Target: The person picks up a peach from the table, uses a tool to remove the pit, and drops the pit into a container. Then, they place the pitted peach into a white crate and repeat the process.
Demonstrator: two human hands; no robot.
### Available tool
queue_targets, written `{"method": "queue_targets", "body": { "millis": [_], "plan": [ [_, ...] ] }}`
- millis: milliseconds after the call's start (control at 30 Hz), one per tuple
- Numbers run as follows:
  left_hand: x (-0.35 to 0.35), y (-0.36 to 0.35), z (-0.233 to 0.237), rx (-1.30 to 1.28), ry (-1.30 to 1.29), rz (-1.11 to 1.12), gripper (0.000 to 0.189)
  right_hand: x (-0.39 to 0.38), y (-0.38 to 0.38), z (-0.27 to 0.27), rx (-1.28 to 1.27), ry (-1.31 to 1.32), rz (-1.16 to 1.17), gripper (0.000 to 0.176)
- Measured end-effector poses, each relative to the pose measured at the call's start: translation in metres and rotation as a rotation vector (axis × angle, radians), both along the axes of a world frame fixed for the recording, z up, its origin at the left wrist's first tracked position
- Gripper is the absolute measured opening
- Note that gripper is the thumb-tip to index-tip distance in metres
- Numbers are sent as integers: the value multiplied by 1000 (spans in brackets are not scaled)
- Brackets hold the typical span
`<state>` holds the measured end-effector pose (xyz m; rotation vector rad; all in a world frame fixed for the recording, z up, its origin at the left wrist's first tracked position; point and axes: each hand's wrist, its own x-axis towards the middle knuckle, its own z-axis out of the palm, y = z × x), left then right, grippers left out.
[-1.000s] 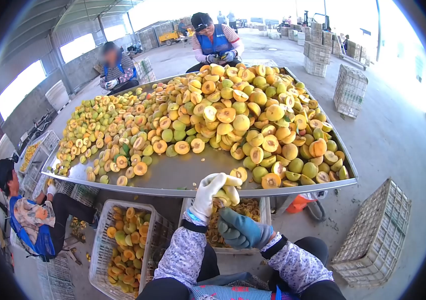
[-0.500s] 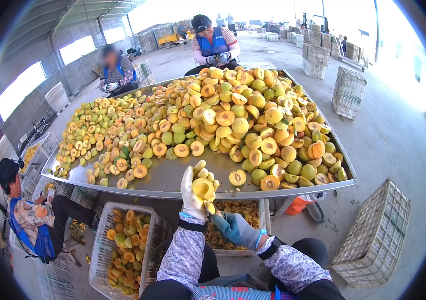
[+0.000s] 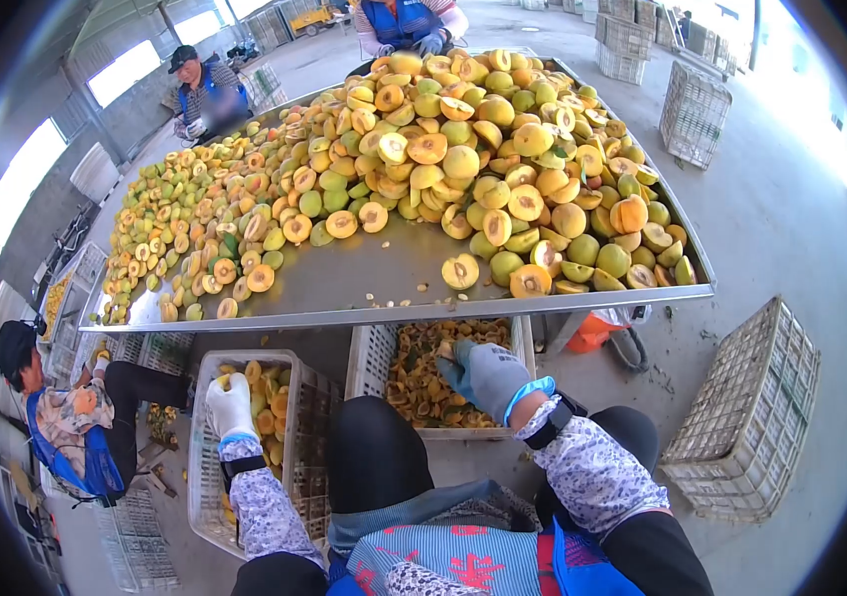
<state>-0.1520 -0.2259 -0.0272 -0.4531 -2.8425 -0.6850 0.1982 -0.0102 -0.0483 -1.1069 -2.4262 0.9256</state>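
Note:
My left hand (image 3: 231, 405), in a white glove, reaches over the white crate of halved yellow fruit (image 3: 270, 397) at the lower left; its fingers point down at the fruit and their tips are hard to make out. My right hand (image 3: 488, 377), in a grey and blue glove, is over the crate of brownish fruit pieces (image 3: 414, 372) below the table edge. Its fingers are closed on something small and pale that I cannot make out. Above both hands stands the metal table (image 3: 344, 283), heaped with whole and halved yellow-green fruit (image 3: 463, 159).
Two co-workers (image 3: 207, 94) (image 3: 404, 25) sit beyond the table, and another person (image 3: 71, 407) sits at the far left. A tall white crate (image 3: 746, 407) stands at the right. An orange-red object (image 3: 592, 331) lies under the table's right part.
My hands have parted: the left went down and left to the fruit crate, the right down over the pieces crate. The fruit that was in my left hand no longer shows there. The view has tilted down.

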Motion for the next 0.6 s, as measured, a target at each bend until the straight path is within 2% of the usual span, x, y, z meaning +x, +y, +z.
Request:
{"method": "queue_targets", "body": {
  "millis": [33, 100, 133, 233, 267, 300, 333, 367, 400, 433, 467, 533, 600],
  "plan": [
    [6, 4, -6, 63, 289, -32, 30, 0, -2, 0, -3, 0, 33, 34],
    [21, 37, -2, 396, 234, -269, 29, 3, -8, 2, 27, 7, 101, 34],
    [36, 62, 7, 577, 218, -383, 29, 2, -6, 9, -26, -108, 120, 34],
    [115, 150, 42, 617, 49, -717, 29, 7, -4, 8, -20, -8, 166, 38],
    [138, 175, 49, 589, -27, -794, 33, 10, -5, 6, -39, 9, 173, 39],
    [156, 198, 54, 504, -189, -873, 46, 12, -6, 5, -65, 21, 182, 40],
    [177, 214, 70, 313, -230, -912, 62, 13, -4, 5, -66, -19, 198, 38],
    [179, 238, 58, 205, -132, -1006, 73, 13, -1, 6, -68, -59, 213, 37],
    [187, 254, 53, 148, -146, -1040, 75, 14, -1, 4, -76, -100, 226, 37],
    [189, 272, 37, 34, -187, -1072, 73, 14, -1, 1, -66, -115, 208, 36],
    [195, 280, 33, -213, -93, -1089, 62, 15, 0, -1, -48, -129, 202, 35],
    [194, 290, 35, -370, -39, -1142, 49, 15, 1, -5, -17, -152, 187, 35],
    [186, 290, 23, -273, -13, -1141, 41, 18, 1, 0, -20, -123, 209, 34]
  ]
}}
